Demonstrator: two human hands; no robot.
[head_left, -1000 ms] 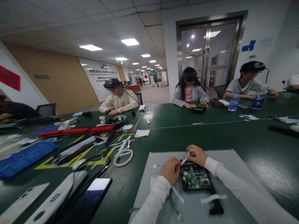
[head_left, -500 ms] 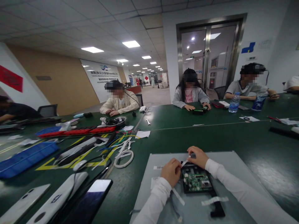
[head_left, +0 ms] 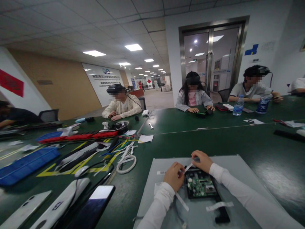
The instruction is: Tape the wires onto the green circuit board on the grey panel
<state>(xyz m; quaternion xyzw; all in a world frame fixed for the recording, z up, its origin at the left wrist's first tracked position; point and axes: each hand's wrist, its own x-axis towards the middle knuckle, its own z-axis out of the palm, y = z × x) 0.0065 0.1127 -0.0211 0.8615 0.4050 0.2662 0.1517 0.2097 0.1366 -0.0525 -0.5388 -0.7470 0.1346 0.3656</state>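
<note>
Between my hands stretches a short strip of white tape (head_left: 188, 167), over the far left corner of a black frame. My left hand (head_left: 175, 176) pinches its near end. At its other end my right hand (head_left: 202, 160) has the fingers closed on it. The black frame carries a green circuit board (head_left: 202, 185) and lies on a flat grey panel (head_left: 195, 216). A black arm (head_left: 222, 213) sticks out toward me from the frame, with a whitish tape strip (head_left: 219, 206) across it. Another whitish strip (head_left: 182, 202) and a thin cable lie by my left wrist.
Left of the panel lie a dark phone (head_left: 97, 203), white devices (head_left: 60, 203), a coiled white cable (head_left: 126, 164) and a blue tray (head_left: 28, 165). A small wrench (head_left: 151, 126) rests farther off. Several people sit around the green table, and a water bottle (head_left: 238, 105) stands at the right.
Both hands keep almost the same place and grip on the tape. The view has shifted very slightly.
</note>
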